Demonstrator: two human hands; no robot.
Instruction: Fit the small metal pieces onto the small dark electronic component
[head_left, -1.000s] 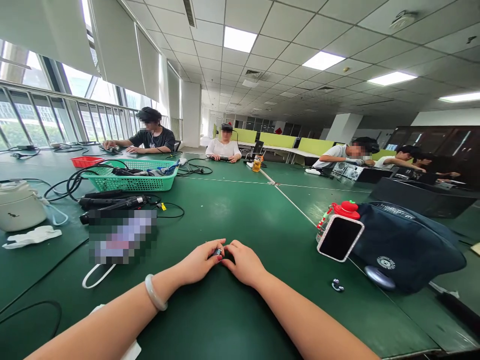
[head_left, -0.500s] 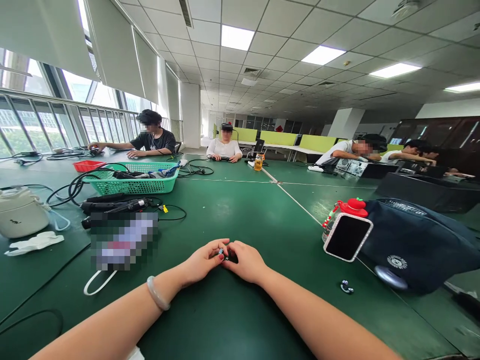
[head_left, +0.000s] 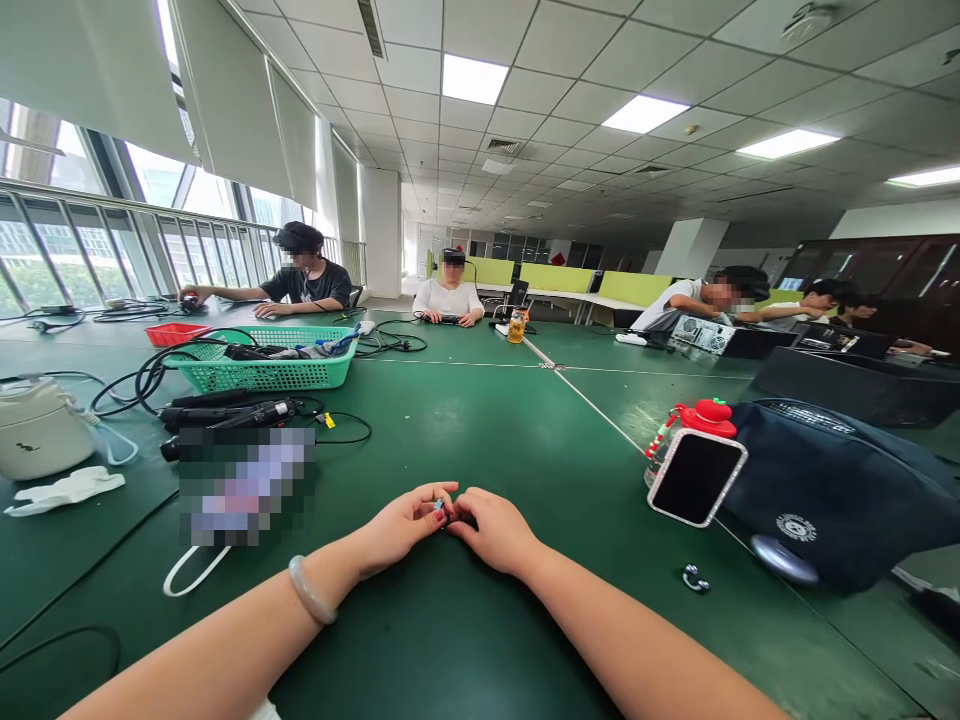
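Between my two hands, over the green table, is a small shiny bluish-and-dark piece that looks like a clip-on earbud (head_left: 441,507), mostly covered by fingers. My left hand (head_left: 405,520), with a pale bangle on its wrist, pinches it between thumb and fingers. Curled in from the other side, my right hand (head_left: 495,525) has its thumb and fingertips closed on the dark part of the same piece. A similar clip-on earbud (head_left: 695,578) lies on the table to the right, near a glossy oval case (head_left: 784,558).
Right: a phone (head_left: 697,478) leaning on a red-capped bottle (head_left: 707,417), beside a dark blue bag (head_left: 840,490). Left: a blurred purple item (head_left: 251,490), black devices (head_left: 232,415), a green basket (head_left: 270,375), a white jar (head_left: 41,430) and tissue (head_left: 67,490). Several people sit around.
My fingers have shifted slightly around the small earbud, and it shows at a slightly different angle. Both hands stay in nearly the same place.
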